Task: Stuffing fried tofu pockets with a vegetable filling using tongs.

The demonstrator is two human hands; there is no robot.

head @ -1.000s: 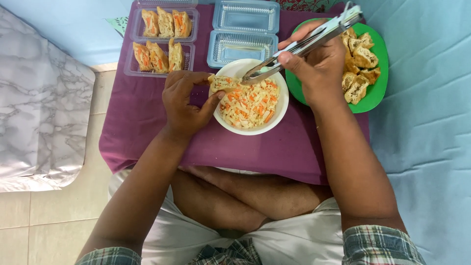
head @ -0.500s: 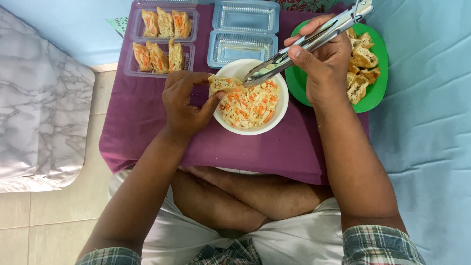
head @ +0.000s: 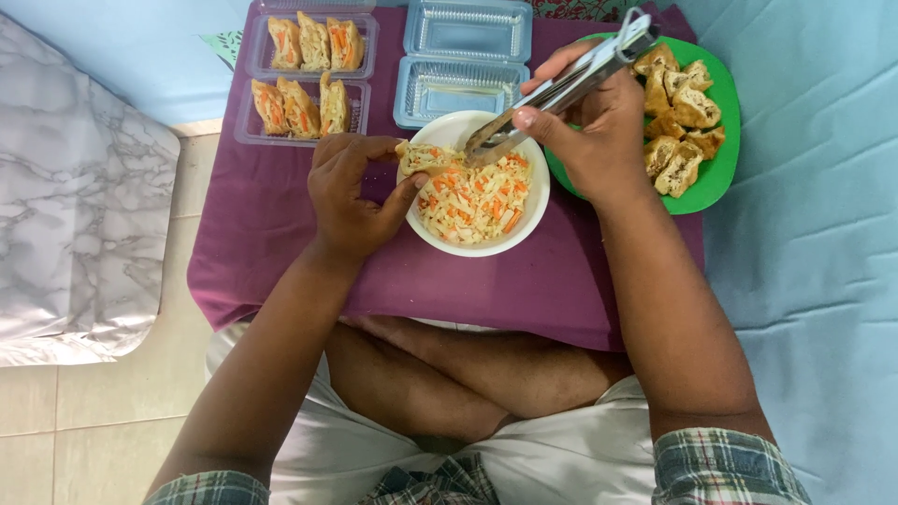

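My left hand (head: 351, 192) holds a fried tofu pocket (head: 423, 156) over the left rim of a white bowl (head: 427, 227) of shredded vegetable filling with carrot bits. Metal tongs (head: 561, 86) are gripped in my right hand (head: 599, 131), and their tips reach down into the filling just right of the pocket. A green plate (head: 713, 178) with several unfilled fried tofu pieces lies right of the bowl, partly behind my right hand.
A clear plastic tray (head: 309, 70) at the back left holds several filled pockets. Next to it is an open clear tray (head: 463, 61) with nothing in it. All sit on a purple cloth (head: 271, 224). Pale blue fabric lies to the right, tiled floor to the left.
My right hand has tilted the tongs so their tips sit a little deeper in the filling near the pocket. My left hand has stayed at the bowl's rim.
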